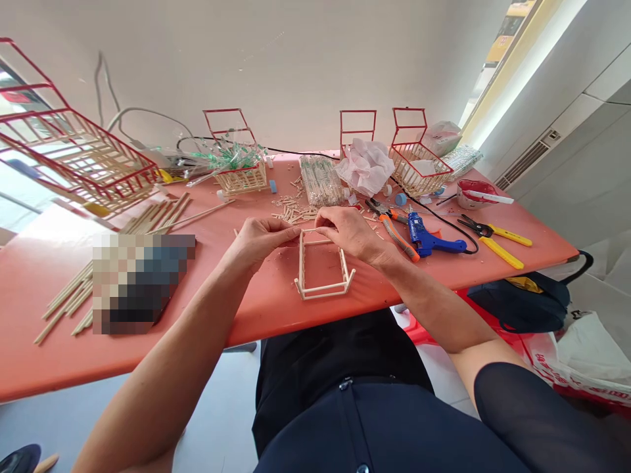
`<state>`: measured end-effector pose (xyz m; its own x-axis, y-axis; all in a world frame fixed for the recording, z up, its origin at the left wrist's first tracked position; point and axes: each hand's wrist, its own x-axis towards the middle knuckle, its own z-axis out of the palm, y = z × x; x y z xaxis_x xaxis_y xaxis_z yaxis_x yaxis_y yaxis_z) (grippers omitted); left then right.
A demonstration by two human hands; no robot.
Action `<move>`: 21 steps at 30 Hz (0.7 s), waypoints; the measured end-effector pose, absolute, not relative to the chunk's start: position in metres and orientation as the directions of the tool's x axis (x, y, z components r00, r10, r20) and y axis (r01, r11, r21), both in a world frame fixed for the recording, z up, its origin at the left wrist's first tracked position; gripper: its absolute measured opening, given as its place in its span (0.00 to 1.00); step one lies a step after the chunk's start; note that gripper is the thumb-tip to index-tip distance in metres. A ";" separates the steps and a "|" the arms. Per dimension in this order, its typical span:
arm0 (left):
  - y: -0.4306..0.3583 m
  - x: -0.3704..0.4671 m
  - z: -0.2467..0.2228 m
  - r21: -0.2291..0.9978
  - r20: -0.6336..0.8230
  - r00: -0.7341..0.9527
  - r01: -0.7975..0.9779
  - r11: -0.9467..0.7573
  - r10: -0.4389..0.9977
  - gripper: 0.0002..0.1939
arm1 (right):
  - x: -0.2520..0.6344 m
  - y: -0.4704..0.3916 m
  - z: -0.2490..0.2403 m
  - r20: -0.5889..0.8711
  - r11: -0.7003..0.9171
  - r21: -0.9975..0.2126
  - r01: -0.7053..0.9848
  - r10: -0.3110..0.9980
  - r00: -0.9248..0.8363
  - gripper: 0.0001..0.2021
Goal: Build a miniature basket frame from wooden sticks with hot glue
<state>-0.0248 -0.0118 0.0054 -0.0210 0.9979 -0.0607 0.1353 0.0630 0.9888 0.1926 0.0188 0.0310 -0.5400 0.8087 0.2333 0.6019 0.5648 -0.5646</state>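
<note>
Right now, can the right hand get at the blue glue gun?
Likely yes: the right hand could pass over the low orange-handled pliers to the glue gun, though it holds the stick frame.

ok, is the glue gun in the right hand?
No, the glue gun lies on the table, while the right hand is on the far end of the wooden frame.
</note>
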 end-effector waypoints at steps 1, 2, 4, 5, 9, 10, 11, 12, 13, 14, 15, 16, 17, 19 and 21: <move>-0.012 -0.025 0.005 0.989 -0.064 -0.023 0.132 0.066 0.998 0.22 | 0.193 0.019 0.031 0.234 0.564 -0.564 0.604 0.810 -0.538 0.06; -0.011 -0.024 0.006 0.989 -0.065 -0.024 0.133 0.068 0.998 0.21 | 0.192 0.019 0.031 0.237 0.565 -0.563 0.603 0.810 -0.537 0.06; -0.011 -0.024 0.006 0.987 -0.063 -0.029 0.144 0.066 0.998 0.21 | 0.193 0.020 0.030 0.246 0.571 -0.567 0.594 0.805 -0.540 0.06; -0.011 -0.024 0.007 0.986 -0.063 -0.027 0.150 0.066 0.998 0.21 | 0.193 0.021 0.030 0.248 0.574 -0.571 0.587 0.802 -0.543 0.06; -0.013 -0.025 0.011 0.990 -0.076 0.022 0.120 0.073 0.997 0.24 | 0.197 0.022 0.031 0.240 0.571 -0.596 0.565 0.798 -0.553 0.05; -0.013 -0.025 0.011 0.991 -0.077 0.039 0.108 0.073 0.996 0.25 | 0.198 0.022 0.032 0.238 0.568 -0.601 0.561 0.798 -0.553 0.05; -0.013 -0.025 0.012 0.993 -0.078 0.054 0.099 0.072 0.996 0.26 | 0.200 0.022 0.033 0.238 0.567 -0.607 0.557 0.799 -0.553 0.05; -0.013 -0.025 0.012 0.993 -0.078 0.065 0.091 0.072 0.995 0.26 | 0.202 0.022 0.034 0.239 0.566 -0.612 0.553 0.799 -0.552 0.04; -0.013 -0.025 0.012 0.994 -0.080 0.073 0.084 0.074 0.994 0.27 | 0.203 0.021 0.035 0.240 0.565 -0.616 0.549 0.799 -0.552 0.04; -0.013 -0.025 0.012 0.994 -0.084 0.078 0.075 0.079 0.993 0.27 | 0.204 0.021 0.036 0.239 0.563 -0.621 0.545 0.798 -0.553 0.04; -0.013 -0.025 0.011 0.994 -0.087 0.079 0.067 0.082 0.993 0.27 | 0.206 0.022 0.037 0.238 0.561 -0.627 0.540 0.798 -0.553 0.03; -0.012 -0.025 0.011 0.995 -0.086 0.079 0.061 0.081 0.993 0.26 | 0.206 0.022 0.038 0.237 0.559 -0.633 0.536 0.799 -0.553 0.03; -0.012 -0.025 0.011 0.995 -0.082 0.077 0.057 0.078 0.994 0.26 | 0.207 0.022 0.038 0.237 0.556 -0.639 0.531 0.800 -0.552 0.02; -0.012 -0.024 0.011 0.996 -0.071 0.076 0.059 0.066 0.995 0.24 | 0.208 0.024 0.038 0.234 0.552 -0.648 0.525 0.800 -0.552 0.02; -0.012 -0.024 0.011 0.996 -0.064 0.080 0.068 0.058 0.995 0.24 | 0.208 0.025 0.037 0.236 0.554 -0.648 0.523 0.799 -0.554 0.02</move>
